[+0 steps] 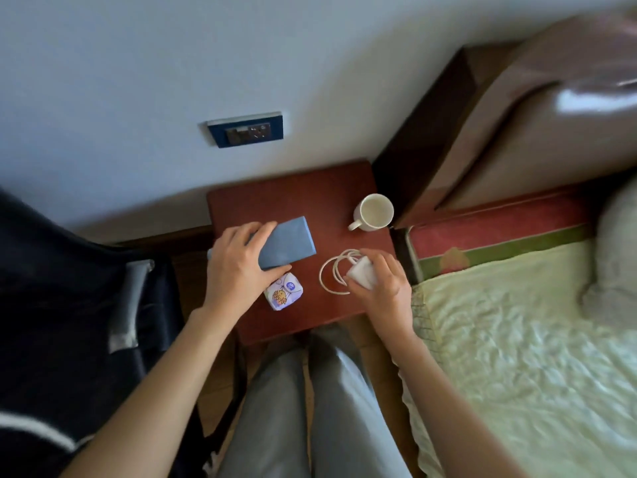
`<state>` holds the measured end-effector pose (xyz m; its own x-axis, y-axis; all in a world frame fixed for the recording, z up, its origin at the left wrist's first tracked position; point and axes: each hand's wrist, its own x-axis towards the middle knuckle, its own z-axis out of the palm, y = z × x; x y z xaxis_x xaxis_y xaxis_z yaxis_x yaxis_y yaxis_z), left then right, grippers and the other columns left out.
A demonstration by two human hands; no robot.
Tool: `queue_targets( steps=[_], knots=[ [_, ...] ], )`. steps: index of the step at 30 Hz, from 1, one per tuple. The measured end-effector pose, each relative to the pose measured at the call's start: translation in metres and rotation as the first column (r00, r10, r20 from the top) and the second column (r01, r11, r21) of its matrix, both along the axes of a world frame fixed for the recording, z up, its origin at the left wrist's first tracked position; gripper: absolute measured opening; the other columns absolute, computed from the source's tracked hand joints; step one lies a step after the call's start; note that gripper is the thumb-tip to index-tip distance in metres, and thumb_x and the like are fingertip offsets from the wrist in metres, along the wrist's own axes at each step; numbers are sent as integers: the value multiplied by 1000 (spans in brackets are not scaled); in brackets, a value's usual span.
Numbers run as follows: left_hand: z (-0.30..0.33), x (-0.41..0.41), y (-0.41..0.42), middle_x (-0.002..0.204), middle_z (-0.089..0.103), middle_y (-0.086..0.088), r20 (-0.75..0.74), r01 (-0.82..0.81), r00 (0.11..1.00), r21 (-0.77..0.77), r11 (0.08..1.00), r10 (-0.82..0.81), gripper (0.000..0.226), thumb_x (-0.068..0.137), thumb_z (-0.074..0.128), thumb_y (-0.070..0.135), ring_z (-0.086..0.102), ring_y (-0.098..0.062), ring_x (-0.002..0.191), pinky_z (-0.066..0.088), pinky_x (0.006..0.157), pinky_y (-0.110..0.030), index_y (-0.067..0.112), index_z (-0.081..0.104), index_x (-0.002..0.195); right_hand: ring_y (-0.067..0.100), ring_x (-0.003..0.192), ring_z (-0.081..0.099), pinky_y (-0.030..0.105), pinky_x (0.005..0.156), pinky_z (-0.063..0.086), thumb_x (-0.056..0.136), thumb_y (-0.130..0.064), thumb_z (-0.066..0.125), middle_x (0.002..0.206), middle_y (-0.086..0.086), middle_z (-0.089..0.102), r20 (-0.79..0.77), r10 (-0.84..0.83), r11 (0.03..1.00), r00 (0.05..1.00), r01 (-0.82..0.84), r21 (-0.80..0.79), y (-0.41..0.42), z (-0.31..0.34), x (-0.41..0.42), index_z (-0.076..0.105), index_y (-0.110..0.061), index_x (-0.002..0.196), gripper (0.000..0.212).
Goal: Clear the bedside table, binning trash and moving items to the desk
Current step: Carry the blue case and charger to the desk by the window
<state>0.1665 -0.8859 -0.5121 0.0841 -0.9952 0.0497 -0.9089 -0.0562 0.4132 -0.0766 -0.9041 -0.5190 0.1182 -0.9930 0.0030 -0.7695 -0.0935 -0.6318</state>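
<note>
Clearing barely begun: left hand (238,267) grips a blue book (287,244), right hand (382,282) pinches the charger (360,274); mug (374,212) and wrapper (283,292) remain on the tabletop (310,191).

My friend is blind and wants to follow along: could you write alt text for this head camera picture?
Seen from above, a person's left hand grips a blue book and the right hand holds a white charger with its coiled cable on a reddish bedside table. A white mug and a small printed packet also sit there, beside a bed.
</note>
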Motion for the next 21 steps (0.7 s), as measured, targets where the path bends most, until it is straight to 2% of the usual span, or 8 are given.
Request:
queue_targets(
  steps=[7, 12, 18, 21],
  knots=[
    [66, -22, 43, 105, 65, -7, 12, -56, 998, -11, 998, 56, 71, 58, 85, 44, 60, -29, 90, 48, 73, -41, 12, 62, 117, 22, 93, 61, 32, 82, 49, 67, -16, 79, 105, 1, 65, 24, 48, 997, 999, -46, -66, 23, 83, -12, 65, -12, 107, 43],
    [105, -45, 73, 107, 64, -7, 20, -183, 983, -32, 983, 183, 69, 60, 84, 43, 59, -29, 93, 48, 75, -40, 12, 62, 117, 25, 91, 62, 29, 81, 47, 64, -14, 82, 104, 4, 67, 13, 148, 979, 989, -144, -144, 17, 120, -34, 66, -10, 105, 44],
    [135, -90, 117, 107, 64, -7, 52, -370, 926, -71, 926, 374, 70, 63, 78, 48, 59, -29, 94, 52, 75, -44, 11, 60, 119, 22, 88, 60, 21, 79, 42, 64, -13, 82, 99, 3, 65, 47, 343, 924, 938, -327, -199, 10, 154, -63, 64, -13, 107, 47],
    [147, -117, 142, 106, 64, -9, 68, -477, 874, -75, 876, 482, 71, 61, 81, 46, 60, -30, 92, 53, 73, -44, 10, 60, 119, 13, 93, 55, 10, 85, 37, 66, -16, 83, 101, 1, 64, 63, 479, 868, 876, -461, -187, 9, 166, -75, 64, -13, 108, 46]
  ],
)
